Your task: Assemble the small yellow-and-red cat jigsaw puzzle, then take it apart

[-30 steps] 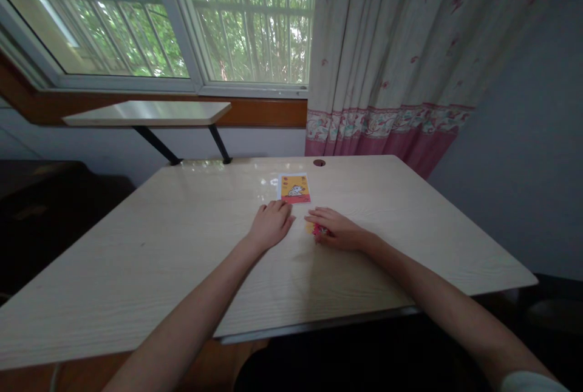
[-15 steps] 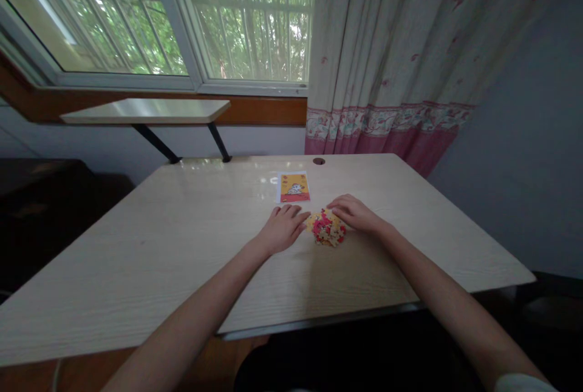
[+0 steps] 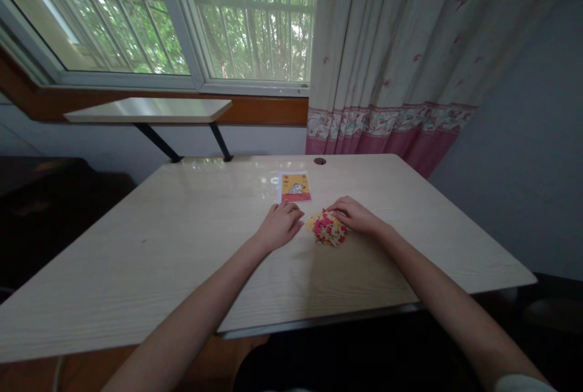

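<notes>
A small heap of jigsaw puzzle pieces (image 3: 328, 229), yellow, red, pink and bare-backed, lies on the light wooden table. Just left of it is my left hand (image 3: 281, 225), its fingers curled in toward the thumb. Whatever those fingers may hold is too small to see. My right hand (image 3: 355, 215) reaches the heap's upper right edge, with thumb and fingertips drawn close together there. Any piece between them cannot be made out. Behind my left hand lies a picture card (image 3: 296, 187), orange and red with a white cartoon animal on it.
The wooden table (image 3: 191, 234) spreads wide on both sides. A raised shelf (image 3: 150, 110) on dark legs stands at its back left, and a round cable hole (image 3: 320, 161) sits near the back edge. Beyond are a barred window and a patterned curtain (image 3: 387, 119).
My left hand has drawn slightly left, away from the heap, and its spread fingers have curled in. My right hand has stayed almost in place at the heap's edge.
</notes>
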A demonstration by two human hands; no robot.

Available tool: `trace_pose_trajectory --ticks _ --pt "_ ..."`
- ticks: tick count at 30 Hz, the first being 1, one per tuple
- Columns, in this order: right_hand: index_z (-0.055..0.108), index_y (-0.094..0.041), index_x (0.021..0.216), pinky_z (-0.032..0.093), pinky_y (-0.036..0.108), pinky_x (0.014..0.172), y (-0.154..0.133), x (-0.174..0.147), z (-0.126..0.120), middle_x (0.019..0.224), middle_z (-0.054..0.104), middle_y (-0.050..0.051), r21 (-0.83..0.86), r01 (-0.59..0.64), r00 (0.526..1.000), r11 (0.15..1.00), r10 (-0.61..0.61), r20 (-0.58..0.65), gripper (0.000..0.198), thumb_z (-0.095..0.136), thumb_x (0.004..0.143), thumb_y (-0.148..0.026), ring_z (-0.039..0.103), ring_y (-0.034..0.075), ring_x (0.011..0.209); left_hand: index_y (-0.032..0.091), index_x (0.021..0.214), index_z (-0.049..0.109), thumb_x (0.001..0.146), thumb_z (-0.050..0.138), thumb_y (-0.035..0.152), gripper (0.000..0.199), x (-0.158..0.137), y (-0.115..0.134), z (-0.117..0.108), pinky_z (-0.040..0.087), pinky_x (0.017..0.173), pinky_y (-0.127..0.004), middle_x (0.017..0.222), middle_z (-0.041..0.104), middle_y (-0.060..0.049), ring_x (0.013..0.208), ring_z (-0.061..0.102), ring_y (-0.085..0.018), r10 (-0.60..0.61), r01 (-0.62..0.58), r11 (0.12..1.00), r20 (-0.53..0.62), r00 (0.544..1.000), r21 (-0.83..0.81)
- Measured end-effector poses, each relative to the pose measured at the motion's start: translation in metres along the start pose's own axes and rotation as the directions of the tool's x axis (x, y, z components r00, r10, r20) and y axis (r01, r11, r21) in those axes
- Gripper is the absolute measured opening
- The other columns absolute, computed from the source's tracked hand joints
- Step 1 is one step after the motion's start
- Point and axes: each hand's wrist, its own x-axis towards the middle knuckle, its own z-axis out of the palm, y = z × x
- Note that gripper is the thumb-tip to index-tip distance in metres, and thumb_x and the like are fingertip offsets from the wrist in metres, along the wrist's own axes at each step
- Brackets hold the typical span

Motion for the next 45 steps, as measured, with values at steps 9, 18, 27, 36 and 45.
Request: trace_pose_trajectory --ticks 9,18,27,36,45 --pt "0.064 -0.018 0.107 0.042 0.034 0.085 -0.003 0.002 0.003 0.097 0.064 0.009 -0.003 0.009 1.0 1.0 -0.009 -0.004 0.028 0.043 0.09 -0.029 0.055 0.018 0.091 0.02 0.099 0.063 0.09 0.042 0.031 0.025 0.001 -0.002 -0.001 0.038 0.081 -0.035 0.095 0.061 -0.007 0.096 0.052 -0.022 0.012 -0.013 1.0 -0.029 1.0 -0.01" --pt "0.063 -0.018 0.11 0.041 0.034 0.085 -0.004 0.003 0.007 0.097 0.063 0.009 -0.054 -0.007 1.0 0.998 0.008 0.02 0.032 0.041 0.091 -0.032 0.054 0.019 0.091 0.017 0.088 0.065 0.089 0.045 0.026 0.022 0.003 -0.001 -0.004 0.039 0.077 -0.035 0.087 0.065 -0.008 0.09 0.055 -0.022 -0.005 0.002 0.999 -0.075 0.997 -0.034" --pt "0.066 -0.018 0.099 0.04 0.033 0.081 -0.024 0.01 0.003 0.088 0.064 0.008 -0.076 0.016 0.991 0.997 -0.026 -0.131 0.028 0.044 0.09 -0.033 0.053 0.019 0.087 0.016 0.078 0.068 0.081 0.053 0.029 0.02 0.017 0.009 0.016 0.045 0.068 -0.028 0.074 0.068 -0.005 0.068 0.058 -0.016 -0.372 0.165 0.707 -0.164 0.913 -0.688" --pt "0.067 -0.021 0.094 0.038 0.034 0.075 -0.052 0.015 0.018 0.08 0.064 0.007 -0.157 -0.024 0.92 0.987 -0.04 -0.39 0.029 0.056 0.081 -0.045 0.053 0.02 0.081 0.015 0.067 0.068 0.07 0.064 0.04 0.025 0.023 0.024 0.015 0.043 0.057 -0.025 0.061 0.065 -0.002 0.057 0.055 -0.013 -0.52 0.115 0.303 -0.063 0.852 -0.946" --pt "0.068 -0.022 0.092 0.038 0.033 0.073 -0.055 0.015 0.012 0.077 0.066 0.005 -0.177 0.011 0.86 0.984 -0.1 -0.501 0.023 0.057 0.082 -0.039 0.054 0.018 0.076 0.015 0.071 0.068 0.071 0.062 0.037 0.022 0.024 0.028 0.011 0.045 0.063 -0.027 0.065 0.066 -0.002 0.061 0.057 -0.014 -0.521 0.098 0.332 -0.096 0.848 -0.938"
